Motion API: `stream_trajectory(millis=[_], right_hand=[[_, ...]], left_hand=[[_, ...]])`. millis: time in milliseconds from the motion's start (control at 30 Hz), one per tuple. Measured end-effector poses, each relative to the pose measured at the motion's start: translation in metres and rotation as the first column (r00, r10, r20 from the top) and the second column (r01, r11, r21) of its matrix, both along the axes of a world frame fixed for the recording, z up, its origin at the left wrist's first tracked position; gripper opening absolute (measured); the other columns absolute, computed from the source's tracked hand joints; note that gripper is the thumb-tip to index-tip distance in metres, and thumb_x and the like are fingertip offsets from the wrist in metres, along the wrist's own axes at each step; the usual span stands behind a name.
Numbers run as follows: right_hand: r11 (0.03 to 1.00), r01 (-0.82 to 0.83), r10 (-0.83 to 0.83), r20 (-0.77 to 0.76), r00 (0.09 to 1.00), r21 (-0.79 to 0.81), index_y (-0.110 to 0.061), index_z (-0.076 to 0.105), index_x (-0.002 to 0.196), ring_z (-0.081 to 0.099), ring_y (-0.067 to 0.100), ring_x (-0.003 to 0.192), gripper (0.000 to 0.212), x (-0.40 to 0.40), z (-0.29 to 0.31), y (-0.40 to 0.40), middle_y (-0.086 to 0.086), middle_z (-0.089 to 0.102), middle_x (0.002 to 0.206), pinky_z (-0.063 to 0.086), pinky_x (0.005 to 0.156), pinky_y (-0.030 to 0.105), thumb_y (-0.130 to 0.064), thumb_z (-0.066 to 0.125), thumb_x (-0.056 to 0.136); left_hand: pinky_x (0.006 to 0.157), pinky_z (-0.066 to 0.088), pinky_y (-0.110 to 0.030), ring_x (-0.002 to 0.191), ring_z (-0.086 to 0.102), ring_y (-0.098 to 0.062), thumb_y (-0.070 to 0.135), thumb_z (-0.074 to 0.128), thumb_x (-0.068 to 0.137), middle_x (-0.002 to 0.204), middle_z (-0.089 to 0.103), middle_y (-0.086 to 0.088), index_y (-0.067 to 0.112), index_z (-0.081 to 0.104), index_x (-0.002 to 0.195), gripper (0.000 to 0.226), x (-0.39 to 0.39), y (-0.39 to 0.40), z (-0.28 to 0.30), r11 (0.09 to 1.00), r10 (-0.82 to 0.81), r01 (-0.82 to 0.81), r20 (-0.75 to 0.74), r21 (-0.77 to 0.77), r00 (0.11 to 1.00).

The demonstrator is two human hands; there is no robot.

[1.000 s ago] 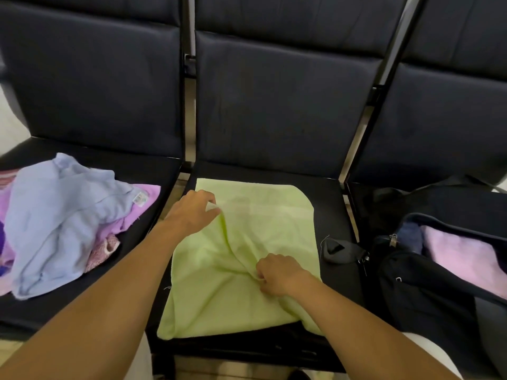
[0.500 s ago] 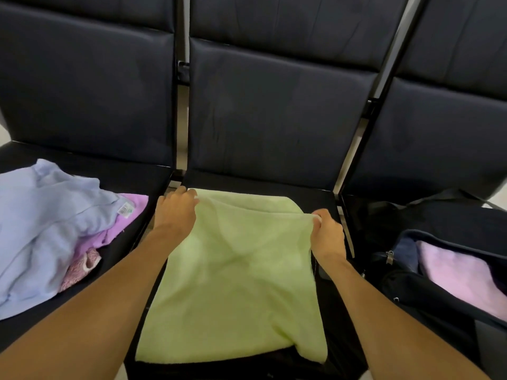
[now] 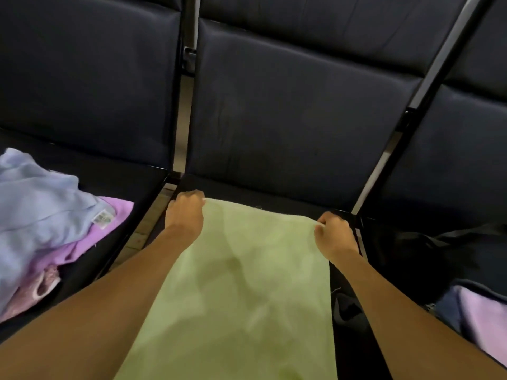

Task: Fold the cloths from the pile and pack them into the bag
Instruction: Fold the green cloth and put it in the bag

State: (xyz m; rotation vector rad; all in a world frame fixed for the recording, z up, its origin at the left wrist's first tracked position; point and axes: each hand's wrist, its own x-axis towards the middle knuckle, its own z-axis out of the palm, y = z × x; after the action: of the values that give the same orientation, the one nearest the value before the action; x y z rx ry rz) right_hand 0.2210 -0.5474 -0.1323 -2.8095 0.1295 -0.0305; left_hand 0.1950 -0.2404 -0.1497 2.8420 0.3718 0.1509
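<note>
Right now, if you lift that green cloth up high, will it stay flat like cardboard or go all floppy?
Probably floppy. The green cloth sags and creases between the left hand and right hand pinching its far corners. It looks thin and light, so it should lift easily. It likely won't slip, since the surface looks soft, not shiny.

Row of three dark padded chairs point(image 3: 290, 111) side by side, backrests upright, horizontal seams across upper cushions. Black metal frame posts point(image 3: 186, 86) between backrests, second post point(image 3: 428, 78) slanting on other side. Pale floor point(image 3: 137, 237) visible through gap between seats. Soft, even light, faint sheen on upholstery.
</note>
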Motion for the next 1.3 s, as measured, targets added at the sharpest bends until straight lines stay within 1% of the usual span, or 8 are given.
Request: stream_trajectory(millis=[167, 400, 500, 567, 667, 867, 1000, 1300], right_hand=[[0.963, -0.106, 0.14, -0.126, 0.982, 0.249, -0.015, 0.059, 0.077, 0.063, 0.017, 0.093, 0.013, 0.002, -0.011, 0.004, -0.009, 0.06, 0.109, 0.058, 0.079, 0.038, -0.011, 0.069, 0.085], [0.935, -0.164, 0.257, -0.284, 0.924, 0.314, -0.019, 0.051, 0.078, 0.05, 0.015, 0.064, 0.023, -0.03, -0.006, 0.017, 0.002, 0.056, 0.077, 0.04, 0.054, 0.028, -0.012, 0.072, 0.075], [0.912, -0.109, 0.222, -0.252, 0.942, 0.396, -0.03, 0.052, 0.095, 0.056, 0.018, 0.08, 0.027, -0.05, 0.002, 0.017, 0.005, 0.061, 0.085, 0.043, 0.06, 0.028, -0.019, 0.069, 0.077], [0.914, -0.115, 0.21, -0.213, 0.954, 0.388, -0.026, 0.059, 0.079, 0.057, 0.014, 0.07, 0.009, -0.065, 0.012, 0.018, 0.003, 0.061, 0.072, 0.042, 0.058, 0.027, -0.018, 0.065, 0.079], [0.899, -0.084, 0.157, -0.137, 0.978, 0.429, -0.018, 0.054, 0.06, 0.045, 0.01, 0.052, 0.025, -0.089, 0.029, 0.018, -0.005, 0.049, 0.057, 0.034, 0.05, 0.026, -0.017, 0.063, 0.084], [0.83, -0.104, 0.099, 0.039, 0.994, 0.548, -0.019, 0.05, 0.076, 0.048, 0.011, 0.076, 0.022, -0.132, 0.056, 0.007, 0.0, 0.05, 0.089, 0.039, 0.066, 0.025, -0.011, 0.047, 0.096], [0.82, -0.101, 0.05, 0.105, 0.993, 0.564, -0.019, 0.044, 0.078, 0.045, 0.013, 0.072, 0.022, -0.16, 0.068, -0.004, 0.0, 0.046, 0.081, 0.036, 0.062, 0.025, -0.008, 0.041, 0.097], [0.803, -0.15, -0.031, 0.292, 0.956, 0.577, -0.017, 0.063, 0.075, 0.059, 0.013, 0.064, 0.018, -0.182, 0.081, -0.026, 0.0, 0.066, 0.073, 0.048, 0.056, 0.019, -0.007, 0.075, 0.083]], left_hand=[[0.103, 0.035, -0.04, 0.124, 0.044, -0.025, 0.015, 0.054, 0.096, 0.131, 0.048, -0.007, 0.016, 0.045, 0.131, 0.037, 0.011, 0.008, -0.007, 0.989, -0.075, 0.088, -0.111, 0.12, 0.991], [0.094, 0.04, -0.038, 0.112, 0.054, -0.028, 0.012, 0.055, 0.092, 0.118, 0.059, -0.01, 0.015, 0.05, 0.106, 0.016, -0.009, 0.01, 0.013, 0.988, -0.071, 0.106, -0.276, 0.113, 0.958], [0.099, 0.036, -0.037, 0.109, 0.055, -0.024, 0.018, 0.057, 0.092, 0.113, 0.06, -0.004, 0.019, 0.051, 0.101, 0.01, -0.035, 0.022, 0.031, 0.993, -0.053, 0.076, -0.236, 0.09, 0.97], [0.097, 0.042, -0.038, 0.105, 0.057, -0.026, 0.018, 0.06, 0.093, 0.113, 0.061, -0.007, 0.014, 0.059, 0.106, 0.014, -0.052, 0.03, 0.043, 1.0, -0.024, 0.022, -0.217, -0.015, 0.976], [0.085, 0.05, -0.038, 0.091, 0.059, -0.025, 0.015, 0.066, 0.09, 0.105, 0.066, -0.012, 0.01, 0.066, 0.098, 0.009, -0.077, 0.036, 0.064, 0.984, -0.008, -0.023, -0.172, -0.178, 0.985], [0.06, 0.048, -0.032, 0.076, 0.061, -0.023, 0.011, 0.068, 0.088, 0.088, 0.065, -0.012, 0.016, 0.058, 0.076, 0.016, -0.117, 0.027, 0.097, 0.937, -0.008, 0.029, 0.061, -0.349, 0.998], [0.051, 0.039, -0.026, 0.065, 0.056, -0.017, 0.011, 0.069, 0.088, 0.077, 0.061, -0.007, 0.012, 0.057, 0.075, 0.018, -0.14, 0.021, 0.114, 0.919, -0.017, 0.086, 0.178, -0.384, 0.984], [0.061, 0.043, -0.028, 0.067, 0.059, -0.02, 0.01, 0.071, 0.085, 0.079, 0.068, -0.013, 0.007, 0.068, 0.081, 0.006, -0.165, 0.025, 0.124, 0.932, -0.037, 0.133, 0.277, -0.336, 0.96]])
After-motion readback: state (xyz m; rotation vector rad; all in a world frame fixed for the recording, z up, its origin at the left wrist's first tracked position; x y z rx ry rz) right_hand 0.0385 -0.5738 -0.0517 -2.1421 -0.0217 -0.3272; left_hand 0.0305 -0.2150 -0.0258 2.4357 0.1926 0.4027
